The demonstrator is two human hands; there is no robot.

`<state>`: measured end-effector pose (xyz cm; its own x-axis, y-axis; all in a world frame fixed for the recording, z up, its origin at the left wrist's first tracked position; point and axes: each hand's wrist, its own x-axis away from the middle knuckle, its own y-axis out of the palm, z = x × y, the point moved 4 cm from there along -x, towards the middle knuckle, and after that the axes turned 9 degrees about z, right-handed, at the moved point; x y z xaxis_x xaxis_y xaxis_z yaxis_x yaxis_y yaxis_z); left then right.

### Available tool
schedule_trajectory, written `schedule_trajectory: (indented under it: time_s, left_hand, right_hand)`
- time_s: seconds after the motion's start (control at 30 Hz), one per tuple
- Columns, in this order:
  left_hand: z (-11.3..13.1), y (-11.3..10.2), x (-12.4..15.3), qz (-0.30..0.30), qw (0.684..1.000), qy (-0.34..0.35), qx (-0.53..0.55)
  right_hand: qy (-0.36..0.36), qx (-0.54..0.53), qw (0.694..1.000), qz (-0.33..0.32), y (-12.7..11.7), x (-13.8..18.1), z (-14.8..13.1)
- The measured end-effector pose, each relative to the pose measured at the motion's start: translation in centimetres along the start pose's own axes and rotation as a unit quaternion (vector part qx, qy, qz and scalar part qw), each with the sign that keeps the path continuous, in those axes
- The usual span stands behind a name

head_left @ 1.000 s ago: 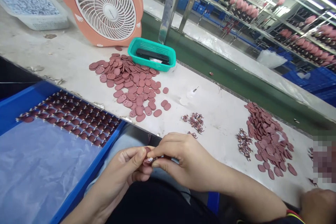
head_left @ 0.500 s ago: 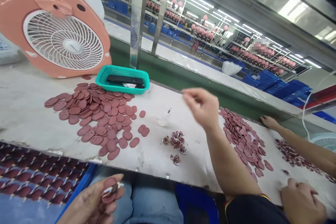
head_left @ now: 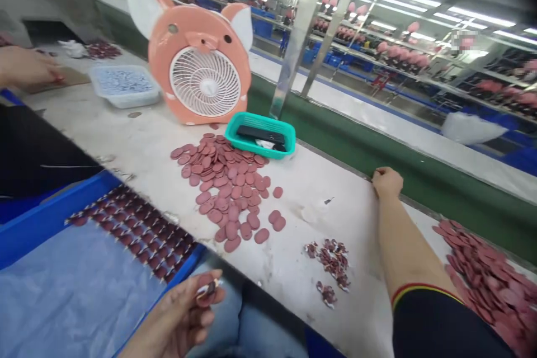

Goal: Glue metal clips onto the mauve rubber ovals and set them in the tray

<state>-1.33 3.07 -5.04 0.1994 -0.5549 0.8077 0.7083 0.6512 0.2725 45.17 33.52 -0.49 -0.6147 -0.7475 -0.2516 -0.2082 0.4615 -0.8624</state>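
Observation:
My left hand (head_left: 188, 307), low in front of the table edge, pinches a reddish-brown oval disc (head_left: 206, 297) with a small dark and white piece on it. At the table's far edge rests my right hand (head_left: 388, 182), its fingers curled and turned away; what they hold, if anything, is hidden. A loose heap of flat oval discs (head_left: 232, 193) lies left of centre. Between that heap and my right forearm sits a small cluster of dark red and white folded pieces (head_left: 333, 260). Left of my left hand, a blue tray (head_left: 37, 224) carries rows of finished-looking dark discs (head_left: 145, 226).
Behind the heap stand a pig-shaped fan (head_left: 201, 67) and a green basket (head_left: 289, 137) with a black object inside. A clear tub (head_left: 126, 89) of small bluish pieces is further left, near another person's hand (head_left: 29, 67). More discs (head_left: 490, 279) lie at the right.
The view has swung left, bringing the tub and blue tray further in. My right hand has moved from above the table to its far edge. My left hand still holds the disc.

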Motion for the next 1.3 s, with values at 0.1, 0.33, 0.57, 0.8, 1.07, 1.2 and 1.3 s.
schedule_trajectory:
  time_s: [0.1,0.33,0.57,0.8,1.07,1.2,1.3]
  left_hand:
    - [0.4,0.5,0.9,-0.024,1.000,-0.001,0.015]
    - [0.8,0.1,1.9,-0.094,0.995,-0.018,0.009]
    - [-0.3,-0.4,2.4,-0.133,0.990,-0.047,0.001]
    - [-1.4,-0.5,2.7,-0.203,0.979,-0.026,-0.003]
    - [-1.5,-1.3,2.4,-0.201,0.979,-0.005,-0.023]
    - [-0.8,-2.1,1.7,-0.136,0.986,0.093,-0.018]
    - [0.0,-2.7,1.7,-0.096,0.972,0.211,-0.024]
  right_hand:
    - [-0.027,0.001,0.999,-0.032,-0.8,1.0,0.2]
    - [-0.128,-0.053,0.989,-0.055,-5.4,9.5,-0.2]
    - [-0.321,-0.328,0.885,-0.083,-12.4,29.1,-6.1]
    - [-0.356,-0.457,0.757,-0.302,-10.9,39.9,-11.7]
    - [-0.357,-0.480,0.753,-0.276,-10.0,40.8,-11.5]
    - [-0.417,-0.444,0.785,-0.112,-9.5,41.4,-11.6]
    - [-0.490,-0.397,0.776,-0.005,-8.7,42.5,-11.9]
